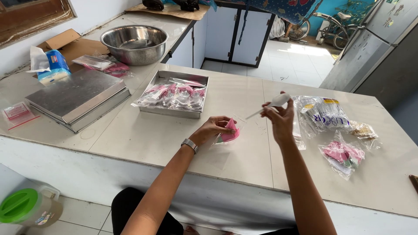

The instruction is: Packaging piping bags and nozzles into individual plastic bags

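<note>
The left hand [212, 129] pinches a pink packet [230, 131]; the right hand [281, 119] grips a white spoon [270, 105] just above its fingers

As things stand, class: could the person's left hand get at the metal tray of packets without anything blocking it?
Probably yes. The left hand holds a pink packet, and only bare counter lies between it and the tray just beyond.

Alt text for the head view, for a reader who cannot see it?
Seen from above, the left hand holds a pink packet in a clear bag while the right hand lifts a white plastic spoon over a pale counter.
</note>
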